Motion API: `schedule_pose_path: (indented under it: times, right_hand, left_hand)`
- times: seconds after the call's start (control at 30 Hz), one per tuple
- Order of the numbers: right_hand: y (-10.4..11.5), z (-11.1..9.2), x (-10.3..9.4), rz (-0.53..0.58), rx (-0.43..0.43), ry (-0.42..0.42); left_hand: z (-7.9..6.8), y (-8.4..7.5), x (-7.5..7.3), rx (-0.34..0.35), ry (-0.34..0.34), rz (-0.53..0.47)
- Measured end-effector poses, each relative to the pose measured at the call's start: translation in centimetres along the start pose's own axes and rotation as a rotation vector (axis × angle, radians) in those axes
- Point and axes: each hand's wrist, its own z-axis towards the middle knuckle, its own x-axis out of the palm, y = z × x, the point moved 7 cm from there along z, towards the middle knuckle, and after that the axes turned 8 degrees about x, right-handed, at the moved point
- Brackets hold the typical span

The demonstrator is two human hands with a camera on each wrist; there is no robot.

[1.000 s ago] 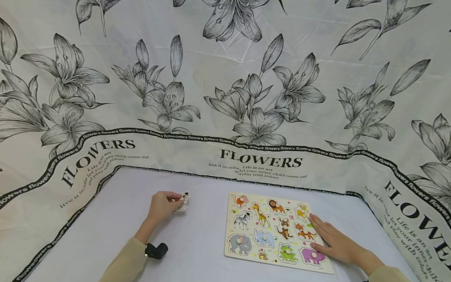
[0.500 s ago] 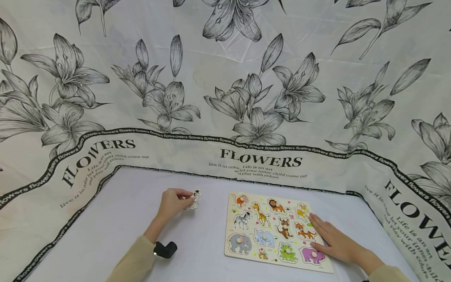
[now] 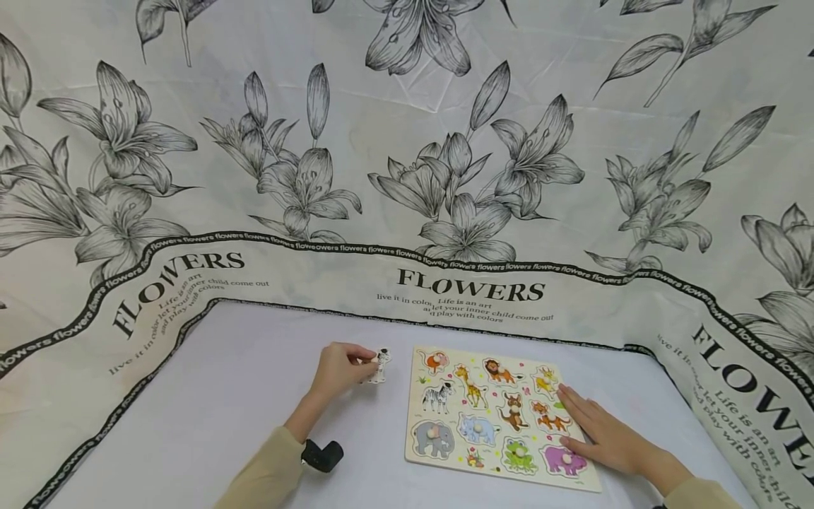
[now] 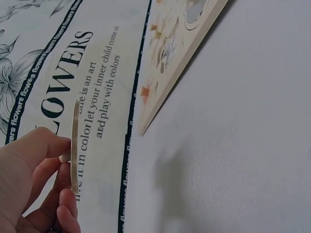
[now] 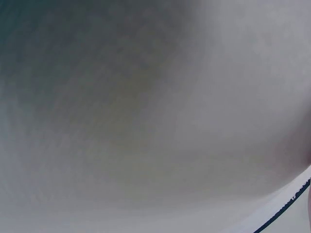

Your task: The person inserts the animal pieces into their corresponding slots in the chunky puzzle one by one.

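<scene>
Between thumb and fingers my left hand (image 3: 343,369) pinches the zebra puzzle piece (image 3: 381,366) by its small knob, just left of the board and above the table. Seen edge-on in the left wrist view, the thin wooden piece (image 4: 75,150) stands upright against the fingers. The wooden animal puzzle board (image 3: 490,477) lies flat, with a zebra picture (image 3: 437,398) at its left that shows no knob. My right hand (image 3: 604,435) rests with straight fingers on the board's right edge. The right wrist view is blurred and shows mostly pale cloth.
Knobbed pieces fill other spots of the board, among them an elephant (image 3: 434,440), a frog (image 3: 520,457) and a lion (image 3: 499,372). A white cloth (image 3: 191,424) covers the table. Behind it hangs a flower-print curtain (image 3: 356,283).
My left hand has carried the zebra piece rightward, closer to the board's left edge. The right hand and the board have stayed in place.
</scene>
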Motion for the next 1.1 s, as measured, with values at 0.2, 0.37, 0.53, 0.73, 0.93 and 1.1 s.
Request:
schedule_pose_path:
  times: [0.2, 0.37, 0.53, 0.73, 0.93, 1.1]
  right_hand:
    - [0.0, 0.0, 0.0, 0.017, 0.032, 0.032]
    - [0.0, 0.0, 0.0, 0.023, 0.039, 0.040]
    - [-0.1, 0.0, 0.2, 0.018, 0.030, 0.029]
    - [-0.1, -0.1, 0.2, 0.016, 0.022, 0.017]
    - [-0.2, 0.0, 0.3, 0.015, 0.028, 0.023]
    - [-0.3, 0.0, 0.4, 0.016, 0.031, 0.028]
  left_hand:
    - [-0.1, -0.8, 1.8, 0.003, 0.039, -0.012]
    - [-0.1, -1.4, 3.2, 0.015, 0.074, -0.013]
    - [0.0, -2.0, 4.1, 0.021, 0.087, -0.022]
    - [0.1, -2.5, 5.3, 0.035, 0.106, -0.031]
    - [0.0, -2.9, 7.0, 0.056, 0.136, -0.020]
    - [0.0, -3.0, 8.2, 0.057, 0.168, -0.014]
